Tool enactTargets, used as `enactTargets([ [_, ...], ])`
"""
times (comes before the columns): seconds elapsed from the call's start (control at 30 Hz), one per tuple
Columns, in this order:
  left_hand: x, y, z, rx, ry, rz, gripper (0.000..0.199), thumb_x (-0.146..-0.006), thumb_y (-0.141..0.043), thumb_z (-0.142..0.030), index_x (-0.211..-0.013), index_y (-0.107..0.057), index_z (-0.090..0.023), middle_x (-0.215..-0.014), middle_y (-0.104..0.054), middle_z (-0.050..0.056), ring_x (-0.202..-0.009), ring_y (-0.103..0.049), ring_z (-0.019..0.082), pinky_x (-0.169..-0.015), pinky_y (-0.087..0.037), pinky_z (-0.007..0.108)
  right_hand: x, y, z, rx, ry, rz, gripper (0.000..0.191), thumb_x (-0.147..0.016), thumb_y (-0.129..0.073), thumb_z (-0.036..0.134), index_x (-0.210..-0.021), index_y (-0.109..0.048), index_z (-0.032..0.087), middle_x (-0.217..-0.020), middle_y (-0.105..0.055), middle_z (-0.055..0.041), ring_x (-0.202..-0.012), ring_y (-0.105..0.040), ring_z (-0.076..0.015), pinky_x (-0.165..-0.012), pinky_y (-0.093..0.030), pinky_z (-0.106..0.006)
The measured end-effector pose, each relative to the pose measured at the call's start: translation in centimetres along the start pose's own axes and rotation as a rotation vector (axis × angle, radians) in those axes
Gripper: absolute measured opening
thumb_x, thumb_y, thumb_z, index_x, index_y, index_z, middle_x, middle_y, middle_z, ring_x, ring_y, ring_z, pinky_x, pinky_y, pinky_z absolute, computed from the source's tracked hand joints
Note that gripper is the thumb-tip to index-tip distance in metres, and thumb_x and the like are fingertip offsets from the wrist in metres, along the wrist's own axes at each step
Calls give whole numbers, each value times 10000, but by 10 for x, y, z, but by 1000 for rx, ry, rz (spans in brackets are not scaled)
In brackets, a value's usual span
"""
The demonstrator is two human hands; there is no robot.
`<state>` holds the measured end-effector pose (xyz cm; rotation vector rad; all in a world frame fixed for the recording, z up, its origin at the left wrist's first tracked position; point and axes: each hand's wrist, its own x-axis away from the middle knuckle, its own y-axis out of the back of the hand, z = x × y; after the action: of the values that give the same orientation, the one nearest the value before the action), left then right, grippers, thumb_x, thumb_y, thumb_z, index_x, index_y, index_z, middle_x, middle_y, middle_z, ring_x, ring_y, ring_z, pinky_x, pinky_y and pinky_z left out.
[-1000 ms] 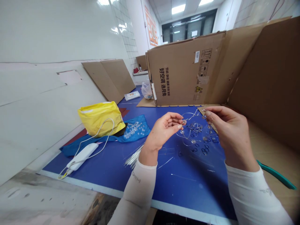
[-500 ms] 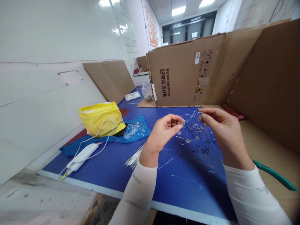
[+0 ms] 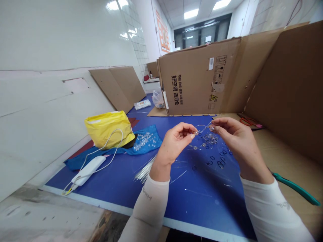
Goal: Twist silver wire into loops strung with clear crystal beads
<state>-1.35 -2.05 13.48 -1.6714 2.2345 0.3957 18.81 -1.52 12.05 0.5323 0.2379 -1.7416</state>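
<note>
Blue work mat (image 3: 202, 205) spreads under my arms, with a cardboard carton (image 3: 199, 77) standing at its far edge. Above the mat, my 2 hands hold a length of beaded wire (image 3: 204, 128) up between them: my left hand (image 3: 175, 143) pinches it at 1 clear bead, my right hand (image 3: 238, 144) at another. Below lies a tangle of wire and beads (image 3: 210, 138). Loose beads (image 3: 143, 141) sit on a blue cloth (image 3: 78, 164) to my left; a teal plier handle (image 3: 295, 188) lies to my right.

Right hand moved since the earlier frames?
Yes: the right hand has moved left, toward the left hand, judged against the yellow warning label on the cardboard carton. Its fingertips now reach past that label.
</note>
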Motion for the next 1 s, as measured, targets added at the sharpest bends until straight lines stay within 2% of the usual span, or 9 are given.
enactTargets([
  [0.13, 1, -1, -1, -30, -5, -29, 121, -821, -713, -203, -937, -688, -177, -949, -676, 42, -859, -596, 140, -813, -493, 297, 3, 2, 0, 108, 147, 7, 316, -836, -618, 176, -1131, -714, 237, -1073, -773, -71, -990, -732, -235, -934, -558, -449],
  [0.2, 2, -1, -2, -49, -15, -41, 110, -824, -706, -194, -931, -689, -179, -936, -672, 37, -852, -592, 138, -807, -487, 291, 6, 3, 6, 184, 245, -7, 359, -841, -606, 163, -1178, -697, 243, -1129, -755, -78, -1028, -715, -239, -966, -546, -458],
  [0.3, 2, -1, -4, -94, -16, -54, 89, -829, -692, -184, -918, -684, -180, -911, -665, 31, -826, -582, 135, -790, -477, 287, 10, 3, 16, 271, 362, 52, 341, -853, -634, 208, -1187, -691, 248, -1154, -744, -85, -1048, -702, -254, -960, -547, -455],
  [0.4, 2, -2, -5, -102, -10, -68, 78, -828, -683, -179, -906, -680, -179, -883, -653, 26, -809, -575, 135, -775, -473, 283, 12, 1, 22, 292, 390, 141, 253, -864, -664, 255, -1112, -710, 268, -1070, -760, -64, -977, -714, -250, -903, -564, -429],
  [0.57, 2, -2, -5, -61, 11, -68, 86, -812, -693, -177, -897, -678, -178, -884, -659, 27, -807, -577, 135, -774, -474, 282, 14, -1, 21, 166, 306, 204, 70, -880, -698, 312, -920, -732, 265, -897, -759, -29, -839, -700, -214, -809, -558, -369],
  [0.77, 1, 1, -1, 50, 59, -7, 119, -784, -744, -198, -882, -684, -168, -901, -674, 32, -848, -600, 135, -824, -482, 290, 15, -1, 23, -7, 82, 267, 156, -856, -732, 376, -833, -742, 222, -802, -734, -22, -741, -651, -178, -700, -512, -314],
  [0.87, 1, 3, 0, 112, 115, 48, 146, -772, -771, -210, -887, -694, -165, -905, -675, 32, -816, -592, 121, -780, -470, 273, 11, -1, 20, -100, -3, 303, 193, -829, -755, 398, -808, -735, 207, -760, -708, -18, -683, -609, -156, -644, -483, -290],
  [1.0, 0, 5, 0, 188, 189, 110, 182, -748, -800, -228, -883, -697, -162, -900, -671, 30, -772, -576, 113, -723, -455, 266, 7, 0, 15, -224, -84, 353, 223, -795, -783, 410, -767, -728, 196, -720, -693, -21, -678, -613, -156, -652, -486, -293],
])
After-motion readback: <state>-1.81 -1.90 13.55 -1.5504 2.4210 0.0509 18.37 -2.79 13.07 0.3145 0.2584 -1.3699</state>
